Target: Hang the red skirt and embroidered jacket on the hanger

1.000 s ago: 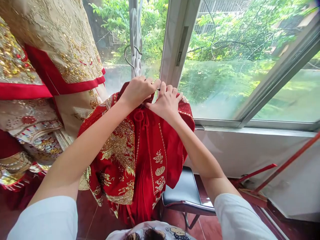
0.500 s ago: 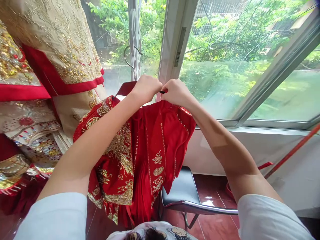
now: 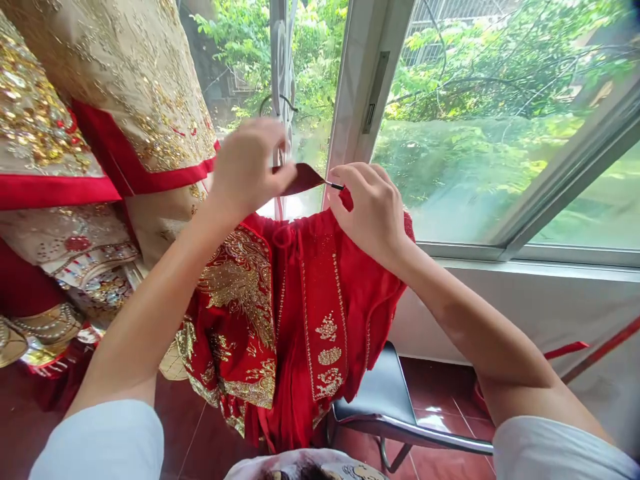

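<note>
A dark red hanger [image 3: 306, 179] carries a red jacket embroidered in gold [image 3: 240, 293]. In front hangs a red pleated skirt [image 3: 313, 280] with a beaded panel and a gathered, tied top. My right hand [image 3: 373, 210] pinches red cloth by the black-tipped metal piece [image 3: 336, 186] at the hanger's right end. My left hand [image 3: 250, 163], blurred, is beside the hanger's middle, its thumb stretched out apart from the fingers; it appears to hold nothing. The hanger's left part is hidden behind it.
Beaded cream garments with red borders [image 3: 165, 170] hang at left. Behind is a sliding window [image 3: 450, 167] with a hook [image 3: 287, 100] before it. A black chair [image 3: 383, 393] stands below the clothes on red floor tiles; a red pole [image 3: 603, 350] leans at right.
My left hand has come away from the hanger's right end and moved left. The right hand stays at that end, and more of the hanger shows. The whole view has shifted slightly.
</note>
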Demonstrator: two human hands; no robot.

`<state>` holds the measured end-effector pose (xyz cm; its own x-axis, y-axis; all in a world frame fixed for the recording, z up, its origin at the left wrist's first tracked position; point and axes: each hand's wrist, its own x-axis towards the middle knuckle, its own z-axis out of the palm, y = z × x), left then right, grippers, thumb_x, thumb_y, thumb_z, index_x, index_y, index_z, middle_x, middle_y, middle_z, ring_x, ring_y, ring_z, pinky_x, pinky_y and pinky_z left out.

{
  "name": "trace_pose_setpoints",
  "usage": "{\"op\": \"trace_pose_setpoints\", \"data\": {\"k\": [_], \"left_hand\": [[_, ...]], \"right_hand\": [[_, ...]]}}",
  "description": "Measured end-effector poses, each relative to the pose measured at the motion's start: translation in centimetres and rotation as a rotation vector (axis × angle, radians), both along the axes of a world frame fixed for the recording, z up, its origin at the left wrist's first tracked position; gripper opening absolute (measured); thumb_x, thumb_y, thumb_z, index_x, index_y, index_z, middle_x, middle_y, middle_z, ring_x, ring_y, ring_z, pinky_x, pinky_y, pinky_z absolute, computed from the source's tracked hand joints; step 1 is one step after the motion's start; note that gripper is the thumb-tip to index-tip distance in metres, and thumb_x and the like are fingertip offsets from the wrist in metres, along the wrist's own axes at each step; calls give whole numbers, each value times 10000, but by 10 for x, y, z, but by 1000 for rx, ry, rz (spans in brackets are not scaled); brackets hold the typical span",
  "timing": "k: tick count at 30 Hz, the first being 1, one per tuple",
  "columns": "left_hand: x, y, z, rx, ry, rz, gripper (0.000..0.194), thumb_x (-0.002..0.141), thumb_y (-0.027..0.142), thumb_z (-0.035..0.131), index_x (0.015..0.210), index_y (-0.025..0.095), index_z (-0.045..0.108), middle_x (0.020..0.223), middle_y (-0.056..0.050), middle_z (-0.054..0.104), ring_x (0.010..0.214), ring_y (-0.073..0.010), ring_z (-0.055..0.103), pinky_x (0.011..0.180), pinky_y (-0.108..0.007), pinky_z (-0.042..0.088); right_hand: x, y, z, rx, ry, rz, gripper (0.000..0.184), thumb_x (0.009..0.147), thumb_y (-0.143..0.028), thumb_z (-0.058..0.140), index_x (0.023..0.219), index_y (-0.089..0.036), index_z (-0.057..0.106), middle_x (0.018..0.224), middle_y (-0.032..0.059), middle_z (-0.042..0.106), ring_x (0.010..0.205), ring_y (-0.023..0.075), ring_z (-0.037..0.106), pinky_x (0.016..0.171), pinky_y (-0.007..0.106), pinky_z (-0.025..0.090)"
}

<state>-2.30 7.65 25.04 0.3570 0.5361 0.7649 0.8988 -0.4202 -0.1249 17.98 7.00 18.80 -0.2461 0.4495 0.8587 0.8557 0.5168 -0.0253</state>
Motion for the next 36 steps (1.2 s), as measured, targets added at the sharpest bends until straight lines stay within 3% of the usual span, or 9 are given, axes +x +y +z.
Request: {"op": "trace_pose_setpoints", "data": {"k": [2,4,7,15,23,28,31,34,36], "left_hand": [[-34,-6,-6,-165,-159,303,462,828,586,473,807,166,664,775,-101,622,796,-246,574,714,-372,424],[-61,-1,-12,-501,-136,383,547,764,682,506,614,166,609,593,-62,529,632,-204,524,620,-339,389],[-74,15,-21,-738,-206,214,452,733,538,614,488,177,496,474,-5,411,477,-126,396,525,-290,297],[-69,34,-47,-714,-695,-401,139,653,279,682,641,141,676,585,-9,601,525,-96,484,520,-236,333],[-84,42,-42,-961,-718,-523,259,617,291,742,837,154,741,743,-41,713,653,-145,630,602,-251,484],[-76,33,-38,-839,-545,-308,260,724,324,614,889,145,703,807,-83,706,709,-187,632,644,-310,507],[-61,14,-31,-437,-328,-173,369,759,295,587,1095,150,635,1036,-130,678,912,-242,623,785,-369,513],[-41,-2,-21,-88,-4,-213,517,756,229,601,1268,206,530,1302,-130,560,1232,-299,474,1030,-443,393],[-26,-6,-14,-55,231,-265,471,753,205,605,1222,244,566,1360,-96,519,1318,-308,387,1105,-471,296]], "right_hand": [[-1,-2,-3,-26,-127,75,251,876,-133,426,944,-207,656,910,74,655,893,212,550,837,392,402],[-7,2,-2,-137,-257,57,278,884,-119,407,811,-194,665,731,56,631,746,178,537,782,361,393],[-27,12,6,-294,-323,-96,294,883,-123,418,760,-166,681,699,82,631,657,170,526,642,326,346],[-71,21,11,-471,-371,-144,262,922,-249,527,1053,-100,699,950,191,692,807,255,626,606,315,325],[-72,29,10,-521,-340,-71,236,908,-316,543,939,-184,736,943,123,709,842,231,620,647,316,333],[-72,34,-5,-394,-181,-41,217,855,-191,499,827,-150,710,810,120,689,710,206,581,592,308,305],[-68,32,-18,-271,-25,-5,248,859,-197,455,768,-148,680,746,104,667,661,188,550,594,300,319],[-67,32,-27,-176,137,58,278,877,-200,421,736,-156,656,728,75,658,655,163,541,636,281,353],[-67,33,-29,-144,225,98,258,872,-190,430,749,-155,654,740,69,665,659,156,542,653,273,368]]}}
